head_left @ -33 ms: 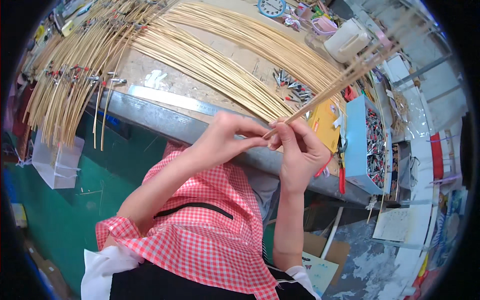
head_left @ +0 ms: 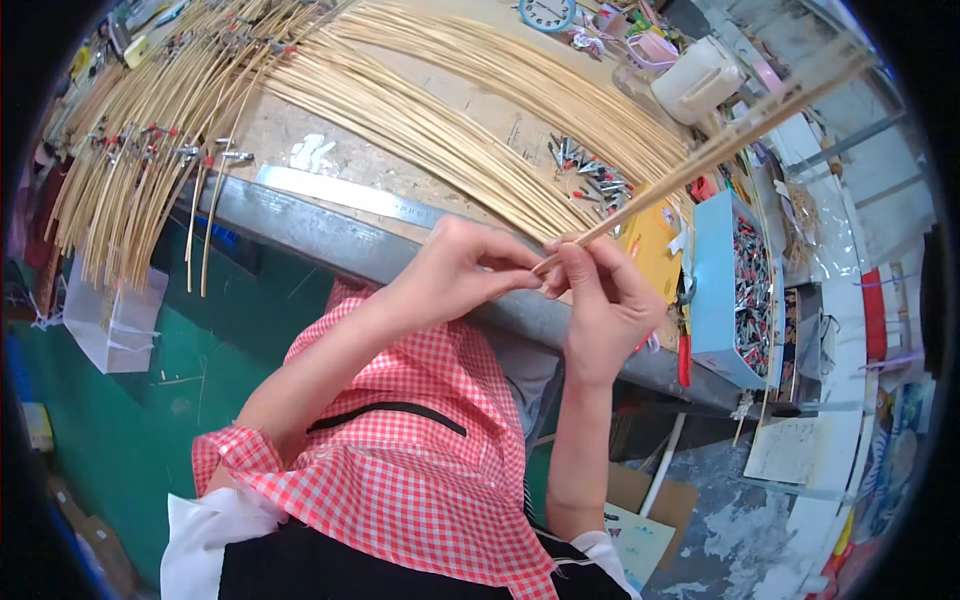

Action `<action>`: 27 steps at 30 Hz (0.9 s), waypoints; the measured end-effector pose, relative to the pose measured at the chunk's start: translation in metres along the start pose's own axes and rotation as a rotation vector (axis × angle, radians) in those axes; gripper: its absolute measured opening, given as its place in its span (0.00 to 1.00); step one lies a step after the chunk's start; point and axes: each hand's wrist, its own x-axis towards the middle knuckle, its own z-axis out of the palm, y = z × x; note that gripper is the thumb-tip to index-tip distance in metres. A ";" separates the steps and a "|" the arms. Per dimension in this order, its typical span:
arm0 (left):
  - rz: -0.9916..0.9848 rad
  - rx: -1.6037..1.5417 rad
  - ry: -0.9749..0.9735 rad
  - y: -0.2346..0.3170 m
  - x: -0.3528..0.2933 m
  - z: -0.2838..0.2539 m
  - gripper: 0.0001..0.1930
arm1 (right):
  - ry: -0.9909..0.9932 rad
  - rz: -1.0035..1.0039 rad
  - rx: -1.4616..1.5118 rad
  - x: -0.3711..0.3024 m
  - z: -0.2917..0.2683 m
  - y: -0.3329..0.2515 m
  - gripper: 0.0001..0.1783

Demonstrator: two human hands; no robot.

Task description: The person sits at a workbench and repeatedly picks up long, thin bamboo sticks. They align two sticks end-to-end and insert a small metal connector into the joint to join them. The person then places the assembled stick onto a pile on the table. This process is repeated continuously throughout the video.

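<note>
Thin bamboo strips [head_left: 688,172] rise from my fingers toward the upper right; their far end is smeared by motion. Near their lower end, my right hand [head_left: 612,305] is closed on them between thumb and fingers. My left hand [head_left: 468,265] pinches at the very tip of the same strips, with its fingertips close to the right ones. How many strips I hold cannot be made out. Just beyond my hands, a long bundle of pale bamboo strips [head_left: 420,130] lies on the workbench [head_left: 300,218], beside a steel ruler [head_left: 340,194].
Clipped strips [head_left: 120,190] overhang the bench's left edge. Small red and black clips [head_left: 595,180] lie loose, and more fill a light blue box [head_left: 712,290] at right. Red-handled pliers [head_left: 684,350], a yellow box [head_left: 650,245], a white jug [head_left: 697,80] and a clock [head_left: 546,12] stand around.
The far ends of the held strips have drawn closer together and swung slightly. Both hands keep nearly the same place and grip.
</note>
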 end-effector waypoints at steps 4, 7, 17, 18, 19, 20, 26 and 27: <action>-0.039 -0.037 -0.061 0.001 0.006 -0.003 0.08 | -0.041 0.024 -0.051 0.002 -0.008 -0.001 0.03; -0.047 0.033 -0.087 0.001 0.000 -0.006 0.08 | -0.086 0.068 -0.122 -0.004 -0.009 0.000 0.03; 0.031 0.129 -0.112 0.005 0.001 -0.006 0.09 | -0.157 -0.051 -0.320 -0.006 -0.015 0.001 0.04; 0.028 0.147 -0.121 0.007 0.002 -0.007 0.10 | -0.160 -0.047 -0.329 -0.004 -0.015 0.000 0.04; 0.043 0.164 -0.115 0.006 0.002 -0.006 0.09 | -0.155 -0.056 -0.277 -0.003 -0.014 0.000 0.02; -0.003 0.141 -0.138 0.008 0.003 -0.008 0.10 | -0.114 -0.017 -0.221 -0.003 -0.012 -0.001 0.02; -0.161 -0.344 0.121 0.023 0.005 -0.004 0.13 | -0.007 0.176 -0.022 0.003 0.001 -0.002 0.04; -0.155 -0.358 0.116 0.020 0.002 -0.007 0.12 | -0.022 0.190 0.012 0.001 0.002 0.005 0.04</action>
